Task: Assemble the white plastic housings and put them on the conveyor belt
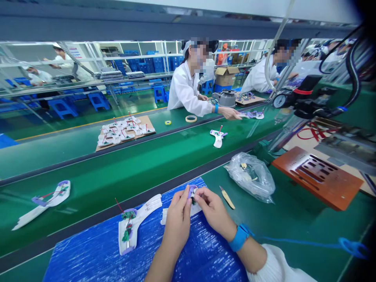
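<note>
In the head view, the white part [196, 209] you are handling lies straight ahead at your fingertips, over the far edge of the blue wrapped pad [88, 252]. White plastic shows on both sides of your left hand [178, 213], so its long axis seems to run crosswise beneath, though your hand hides the middle. Both hands are equally near: your left thumb and fingers pinch its raised purple end, and your right hand [214, 209] pinches at the opposite side, the exact contact too small to tell. Your left forearm reaches nearly straight forward; your right, wearing a blue wristband [239, 237], angles in from the lower right, knuckles up.
</note>
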Tool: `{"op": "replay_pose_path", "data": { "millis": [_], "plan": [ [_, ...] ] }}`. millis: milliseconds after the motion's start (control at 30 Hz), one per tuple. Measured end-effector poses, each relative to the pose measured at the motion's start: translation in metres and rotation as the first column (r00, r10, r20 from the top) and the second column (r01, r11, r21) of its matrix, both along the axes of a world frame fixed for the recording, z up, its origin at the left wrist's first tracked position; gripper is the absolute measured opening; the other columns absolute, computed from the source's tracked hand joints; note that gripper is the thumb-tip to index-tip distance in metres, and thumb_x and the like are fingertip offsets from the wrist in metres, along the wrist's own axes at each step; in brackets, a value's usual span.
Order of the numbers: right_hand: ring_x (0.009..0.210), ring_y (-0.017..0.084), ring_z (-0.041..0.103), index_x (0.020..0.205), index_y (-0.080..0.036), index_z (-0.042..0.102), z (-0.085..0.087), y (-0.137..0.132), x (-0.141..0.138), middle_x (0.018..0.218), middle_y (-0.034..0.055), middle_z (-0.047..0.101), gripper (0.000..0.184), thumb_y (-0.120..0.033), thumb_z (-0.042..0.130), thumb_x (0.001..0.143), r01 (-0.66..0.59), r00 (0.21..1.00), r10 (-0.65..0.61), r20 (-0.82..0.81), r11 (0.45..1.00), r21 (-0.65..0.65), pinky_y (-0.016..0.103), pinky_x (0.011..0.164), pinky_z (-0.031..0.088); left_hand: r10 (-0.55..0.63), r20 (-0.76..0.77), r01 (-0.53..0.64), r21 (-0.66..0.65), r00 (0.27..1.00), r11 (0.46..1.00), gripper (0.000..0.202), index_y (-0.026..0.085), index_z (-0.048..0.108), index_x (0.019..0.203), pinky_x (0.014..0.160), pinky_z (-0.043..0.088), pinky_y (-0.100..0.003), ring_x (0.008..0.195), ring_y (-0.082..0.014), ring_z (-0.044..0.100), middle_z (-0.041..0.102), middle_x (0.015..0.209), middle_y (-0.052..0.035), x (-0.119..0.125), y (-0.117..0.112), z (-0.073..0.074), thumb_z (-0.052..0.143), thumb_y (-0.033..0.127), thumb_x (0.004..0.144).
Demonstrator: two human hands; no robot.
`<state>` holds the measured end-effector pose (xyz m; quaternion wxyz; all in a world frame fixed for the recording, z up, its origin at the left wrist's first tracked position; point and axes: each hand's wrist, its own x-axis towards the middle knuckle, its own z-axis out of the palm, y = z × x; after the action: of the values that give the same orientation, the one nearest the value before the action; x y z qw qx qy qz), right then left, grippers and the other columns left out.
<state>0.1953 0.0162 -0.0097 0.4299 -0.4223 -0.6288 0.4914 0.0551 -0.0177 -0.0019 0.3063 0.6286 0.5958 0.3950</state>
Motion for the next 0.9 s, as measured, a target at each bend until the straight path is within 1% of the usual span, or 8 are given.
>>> {"op": "replay_pose_path", "data": {
  "millis": [200,333,467,633,700,800,900],
  "plan": [
    [0.06,0.014,0.041,0.08,-0.02,0.054,0.0029,0.0003,0.0,0.067,-0.0028,0.047,0.02,-0.034,0.049,0.093,-0.019,1.0,0.019,0.004,1.0,-0.008,0.025,0.057,0.033,-0.005,0.014,0.004,0.009,1.0,1.0,0.042,0.024,0.049,0.137,0.098,0.043,-0.037,0.111,-0.0208,0.055,0.057,0.122,-0.0096,0.0006,0.0005,-0.0011,0.037,0.033,0.098],
    [0.06,0.014,0.042,0.079,-0.02,0.054,0.0075,-0.0017,0.0,0.069,-0.0023,0.049,0.021,-0.033,0.048,0.095,-0.014,0.999,0.012,0.046,0.999,0.043,0.026,0.057,0.034,-0.027,0.015,0.027,-0.018,1.0,0.999,0.043,0.025,0.047,0.138,0.103,0.04,-0.04,0.117,-0.0211,0.052,0.056,0.126,-0.0089,-0.002,0.0005,-0.0031,0.037,0.036,0.098],
    [0.061,0.014,0.044,0.08,-0.021,0.054,0.0082,-0.0028,-0.0011,0.071,-0.0015,0.051,0.02,-0.032,0.047,0.095,-0.001,0.997,-0.005,0.081,0.997,0.077,0.026,0.059,0.034,-0.04,0.016,0.04,-0.022,0.999,0.999,0.042,0.025,0.049,0.137,0.101,0.042,-0.039,0.115,-0.0214,0.054,0.057,0.125,-0.009,-0.0029,-0.0002,-0.0025,0.036,0.036,0.098],
    [0.062,0.014,0.043,0.078,-0.02,0.053,0.0056,-0.0015,-0.0011,0.069,-0.0019,0.049,0.023,-0.035,0.048,0.094,-0.012,0.999,0.012,0.039,1.0,0.014,0.026,0.059,0.035,-0.012,0.003,0.012,0.007,1.0,1.0,0.041,0.025,0.053,0.133,0.093,0.048,-0.037,0.106,-0.0217,0.058,0.058,0.119,-0.0102,-0.0011,-0.0001,0.0003,0.037,0.034,0.097],
    [0.063,0.015,0.043,0.078,-0.02,0.055,0.0037,-0.0009,-0.0002,0.069,-0.0017,0.05,0.024,-0.037,0.05,0.094,-0.018,1.0,0.019,0.011,0.999,-0.029,0.026,0.06,0.035,-0.004,0.003,0.004,0.023,1.0,1.0,0.041,0.025,0.053,0.133,0.093,0.048,-0.037,0.105,-0.0215,0.058,0.058,0.117,-0.0104,-0.0006,-0.0009,-0.0007,0.037,0.033,0.097],
    [0.063,0.015,0.044,0.079,-0.019,0.057,0.0015,-0.0015,0.0005,0.069,-0.0014,0.051,0.025,-0.04,0.053,0.092,-0.039,0.999,0.038,-0.013,0.996,-0.08,0.026,0.06,0.036,-0.022,0.0,0.022,0.035,1.0,0.999,0.041,0.025,0.052,0.135,0.094,0.047,-0.038,0.105,-0.021,0.056,0.057,0.115,-0.0104,0.002,-0.0043,-0.0042,0.036,0.031,0.097],
    [0.064,0.015,0.047,0.079,-0.019,0.059,0.0036,-0.0046,-0.0006,0.069,-0.0009,0.054,0.026,-0.041,0.054,0.091,-0.043,0.998,0.04,-0.038,0.997,-0.071,0.026,0.061,0.039,-0.035,-0.002,0.035,0.036,0.999,0.999,0.041,0.024,0.051,0.135,0.094,0.047,-0.037,0.104,-0.0201,0.056,0.057,0.114,-0.0101,0.0063,-0.0061,-0.0021,0.036,0.031,0.098]
  ]
}}
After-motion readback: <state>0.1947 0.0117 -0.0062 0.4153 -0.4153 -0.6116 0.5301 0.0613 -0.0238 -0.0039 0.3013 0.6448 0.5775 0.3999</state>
